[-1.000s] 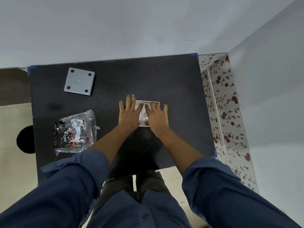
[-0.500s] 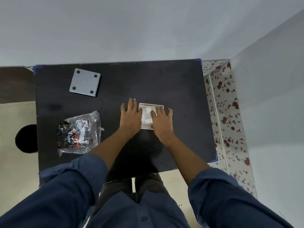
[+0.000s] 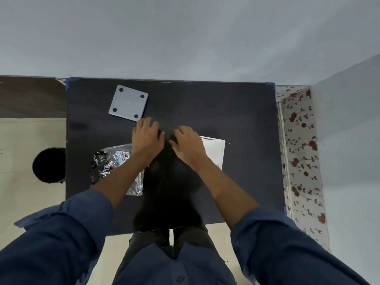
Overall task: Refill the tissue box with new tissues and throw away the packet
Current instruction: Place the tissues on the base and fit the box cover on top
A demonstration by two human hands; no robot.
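Box [image 3: 213, 151], white, open: lying on surface [image 3: 236, 120], partly hidden under right hand [image 3: 188, 145]. Lid [image 3: 129, 103] is being approached by nearer left hand [image 3: 147, 138]. Packet [image 3: 115, 161]: beneath left forearm. Fingers are being held curled, gripping nothing.

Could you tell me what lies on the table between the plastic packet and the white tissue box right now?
In the head view, only bare black table lies between the packet and the tissue box, with both hands above it.

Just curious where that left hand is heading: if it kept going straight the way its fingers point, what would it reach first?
Probably the grey square plate with four dark dots; the left hand points up-left toward its near corner, though height is unclear.
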